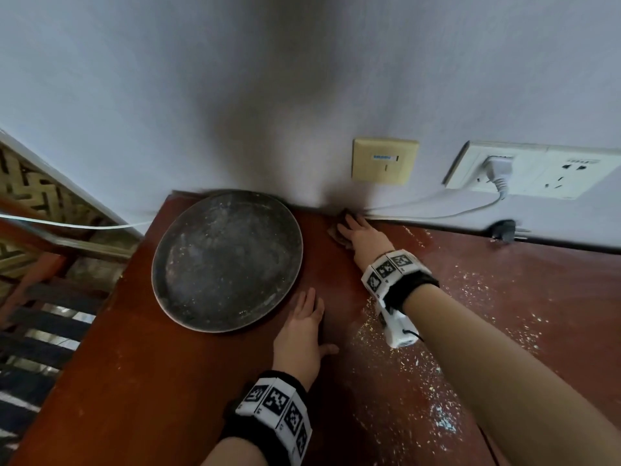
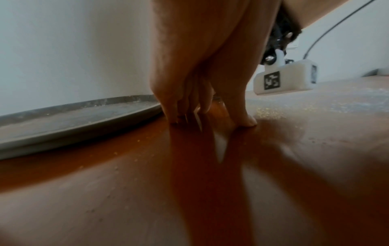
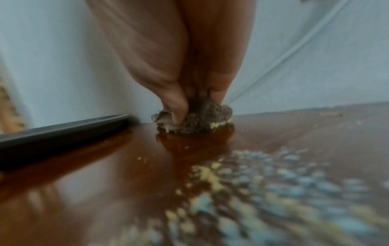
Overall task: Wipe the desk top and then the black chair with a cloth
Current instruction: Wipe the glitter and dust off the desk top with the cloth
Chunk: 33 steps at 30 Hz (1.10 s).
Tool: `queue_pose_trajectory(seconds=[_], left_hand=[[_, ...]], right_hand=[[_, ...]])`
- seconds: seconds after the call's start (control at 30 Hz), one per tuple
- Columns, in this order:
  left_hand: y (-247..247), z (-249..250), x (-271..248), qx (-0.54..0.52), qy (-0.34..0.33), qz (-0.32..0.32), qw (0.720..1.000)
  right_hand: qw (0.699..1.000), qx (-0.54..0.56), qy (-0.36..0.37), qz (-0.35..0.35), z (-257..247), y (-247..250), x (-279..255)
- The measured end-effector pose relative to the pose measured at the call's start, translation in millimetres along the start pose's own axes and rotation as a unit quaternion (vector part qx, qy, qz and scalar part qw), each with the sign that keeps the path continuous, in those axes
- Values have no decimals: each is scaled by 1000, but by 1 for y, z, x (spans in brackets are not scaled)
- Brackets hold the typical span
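One cloth [image 1: 337, 230] lies bunched under the right hand [image 1: 363, 237], fingers pressing it onto the desk top [image 1: 504, 297] at the wall edge (thumb digs into it in the wrist view). The left hand [image 1: 302, 334] rests flat, fingers straight, holding nothing, just beside one round tray [image 1: 225, 260]. One white cable [image 1: 437, 210] runs along the wall.

Both forearms bare, no sleeves. Left wrist band [image 1: 275, 413]: black strap carrying a row of white square tiles, each printed with a black-and-white coded marker. Right wrist band [image 1: 396, 272]: same make, black strap, white marker tiles. Under the right wrist, a white camera housing [image 2: 286, 77] on a white bracket with silver screws, one coded marker on its face; thin black cable [image 2: 336, 21] runs from it
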<state>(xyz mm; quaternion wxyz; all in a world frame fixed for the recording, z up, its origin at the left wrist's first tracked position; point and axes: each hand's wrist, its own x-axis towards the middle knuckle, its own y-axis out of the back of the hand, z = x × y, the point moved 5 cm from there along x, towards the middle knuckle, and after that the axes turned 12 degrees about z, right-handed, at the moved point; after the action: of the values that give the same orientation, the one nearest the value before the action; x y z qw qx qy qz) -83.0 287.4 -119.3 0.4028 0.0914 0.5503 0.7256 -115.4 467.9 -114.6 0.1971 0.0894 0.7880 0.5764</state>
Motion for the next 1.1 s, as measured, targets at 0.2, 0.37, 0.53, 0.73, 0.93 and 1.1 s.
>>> queue_pose_trajectory(seconds=[0.2, 0.37, 0.53, 0.73, 0.93, 1.1], left_hand=[[0, -1, -1, -15, -6, 17, 1000], [2, 0, -2, -27, -4, 25, 999], [2, -1, -3, -19, -7, 19, 1000], [1, 0, 0, -10, -7, 14, 1000], [0, 0, -2, -13, -4, 19, 1000], [1, 0, -3, -16, -2, 23, 1000]], right_hand=[[996, -62, 63, -5, 40, 0, -58], [996, -32, -67, 45, 113, 28, -52], [994, -40, -84, 65, 85, 25, -56], [1000, 2, 11, 25, 47, 11, -47], [999, -37, 30, 19, 17, 1, -34], [999, -43, 19, 25, 48, 19, -23]])
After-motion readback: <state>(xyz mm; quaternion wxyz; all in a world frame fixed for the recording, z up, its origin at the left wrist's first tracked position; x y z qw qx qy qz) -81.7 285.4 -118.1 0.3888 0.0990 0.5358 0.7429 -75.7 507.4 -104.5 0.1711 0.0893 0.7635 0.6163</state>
